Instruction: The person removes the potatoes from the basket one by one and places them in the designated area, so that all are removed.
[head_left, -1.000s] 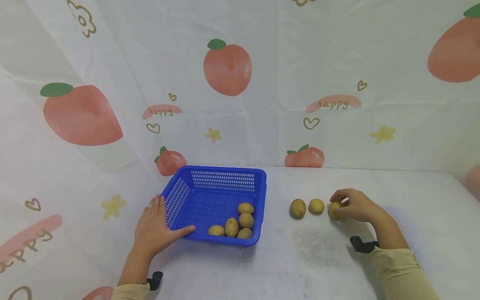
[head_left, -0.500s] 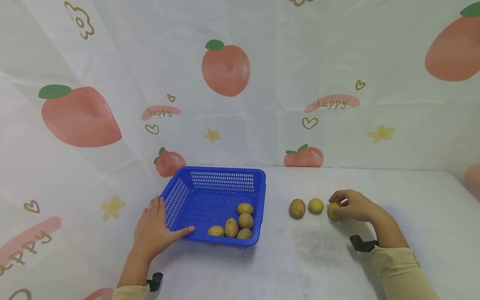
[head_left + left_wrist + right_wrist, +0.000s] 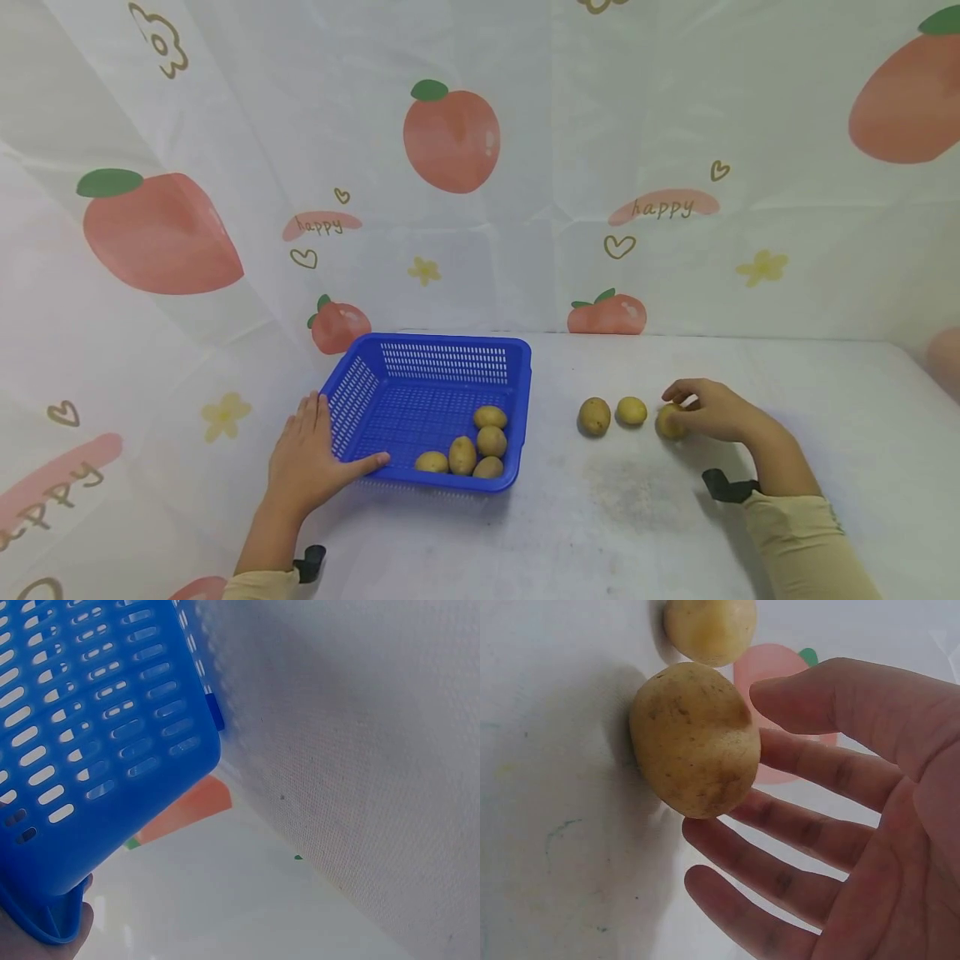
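A blue plastic basket (image 3: 442,479) stands on the table with several potatoes (image 3: 462,455) gathered in its near right corner. My left hand (image 3: 311,458) rests on the basket's left corner, fingers straight along the side rim and thumb lying over the front rim. To the right, three potatoes lie in a row on the table: one large (image 3: 595,416), one small and yellow (image 3: 632,410), and one (image 3: 670,422) at my right hand (image 3: 712,412). In the right wrist view the thumb stands apart from that potato (image 3: 694,742); the extended fingers reach behind it, some seeming to touch.
A white table (image 3: 600,533) carries everything, with some faint marks near the middle. Behind it and to the left hangs a white cloth (image 3: 525,250) printed with peaches, hearts and flowers. Black wrist cameras (image 3: 727,486) sit below both hands.
My right hand has loosened around the potato and drawn slightly right, its thumb coming away. The left hand, the basket and the potatoes show no clear movement.
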A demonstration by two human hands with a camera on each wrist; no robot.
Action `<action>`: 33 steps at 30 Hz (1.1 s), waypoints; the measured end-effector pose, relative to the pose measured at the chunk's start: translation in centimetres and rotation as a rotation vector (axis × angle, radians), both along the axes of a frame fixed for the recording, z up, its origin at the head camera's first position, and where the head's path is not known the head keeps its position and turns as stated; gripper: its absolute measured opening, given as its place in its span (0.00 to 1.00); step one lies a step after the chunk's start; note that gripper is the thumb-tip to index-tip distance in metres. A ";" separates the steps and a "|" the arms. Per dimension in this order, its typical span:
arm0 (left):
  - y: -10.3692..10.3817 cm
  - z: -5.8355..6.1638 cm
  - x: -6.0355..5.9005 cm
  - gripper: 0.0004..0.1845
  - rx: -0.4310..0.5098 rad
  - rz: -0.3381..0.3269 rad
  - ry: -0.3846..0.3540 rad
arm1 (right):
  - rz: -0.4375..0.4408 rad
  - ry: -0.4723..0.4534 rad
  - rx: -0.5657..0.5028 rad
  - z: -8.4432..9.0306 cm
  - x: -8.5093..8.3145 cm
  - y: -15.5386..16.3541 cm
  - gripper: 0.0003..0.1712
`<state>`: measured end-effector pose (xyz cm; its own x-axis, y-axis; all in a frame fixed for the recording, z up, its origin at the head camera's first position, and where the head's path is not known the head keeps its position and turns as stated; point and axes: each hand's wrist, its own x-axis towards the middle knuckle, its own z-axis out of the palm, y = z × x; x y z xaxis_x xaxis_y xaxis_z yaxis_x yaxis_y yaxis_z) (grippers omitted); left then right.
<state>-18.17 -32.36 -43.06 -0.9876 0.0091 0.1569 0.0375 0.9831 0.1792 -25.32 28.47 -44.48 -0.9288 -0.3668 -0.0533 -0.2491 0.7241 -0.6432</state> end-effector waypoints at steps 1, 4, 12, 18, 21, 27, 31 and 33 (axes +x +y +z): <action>0.0 0.0 0.0 0.80 0.001 0.000 0.000 | -0.001 0.006 0.001 0.1 0.0 0.0 0.20; -0.1 -0.1 0.0 0.80 0.004 0.000 0.002 | -0.001 0.014 0.006 0.4 0.1 0.0 0.20; -0.1 -0.4 0.0 0.81 0.005 0.007 0.014 | -0.013 0.064 0.054 0.9 0.2 -0.4 0.20; 0.0 -0.4 0.0 0.81 0.011 0.008 0.017 | 0.003 0.156 0.049 2.0 0.5 -1.8 0.20; 0.1 -0.2 0.0 0.81 0.008 0.009 0.011 | 0.016 0.203 0.041 3.1 0.5 -3.0 0.19; -0.1 -0.4 -0.1 0.81 -0.001 0.003 0.023 | 0.072 0.275 0.018 6.0 0.1 -6.1 0.16; -0.1 -0.6 -0.1 0.81 0.004 -0.003 0.039 | 0.120 0.312 0.004 7.6 -0.3 -8.6 0.16; -0.1 -0.7 0.0 0.81 0.005 -0.001 0.039 | 0.148 0.325 0.006 8.4 -0.6 -10.1 0.16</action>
